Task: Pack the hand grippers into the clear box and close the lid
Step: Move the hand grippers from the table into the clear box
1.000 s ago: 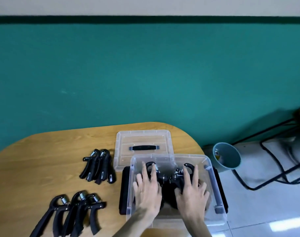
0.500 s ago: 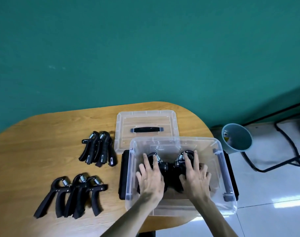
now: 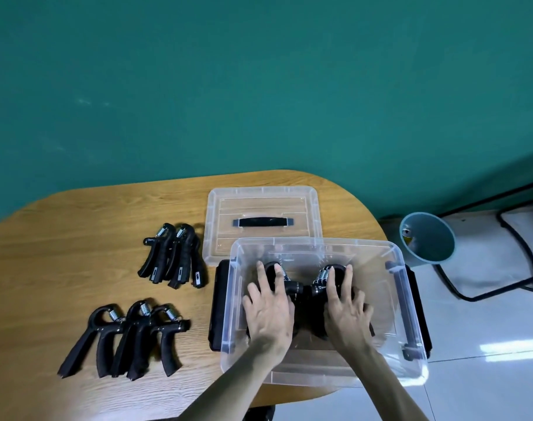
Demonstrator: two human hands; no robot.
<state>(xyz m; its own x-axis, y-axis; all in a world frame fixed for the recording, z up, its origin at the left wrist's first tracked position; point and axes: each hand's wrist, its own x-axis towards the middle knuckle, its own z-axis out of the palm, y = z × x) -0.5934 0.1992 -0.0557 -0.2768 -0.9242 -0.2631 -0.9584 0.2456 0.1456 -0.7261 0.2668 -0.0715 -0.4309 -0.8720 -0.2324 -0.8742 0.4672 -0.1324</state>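
The clear box (image 3: 399, 299) stands open at the table's right end. Inside it lie black hand grippers (image 3: 303, 294) with metal springs. My left hand (image 3: 269, 311) rests flat on the left ones, my right hand (image 3: 345, 311) on the right ones, fingers spread over them. The clear lid (image 3: 262, 202) with a black handle lies flat on the table just behind the box. Two groups of hand grippers lie on the table to the left: one farther back (image 3: 172, 256), one nearer (image 3: 128, 335).
The wooden table (image 3: 76, 226) has a rounded right end under the box. A black case (image 3: 218, 305) lies beneath the box. On the floor to the right stand a teal bin (image 3: 428, 238) and black cables. A green wall is behind.
The view has tilted down and closer. Both hands stay on the grippers inside the box, which now lie a little more spread apart.
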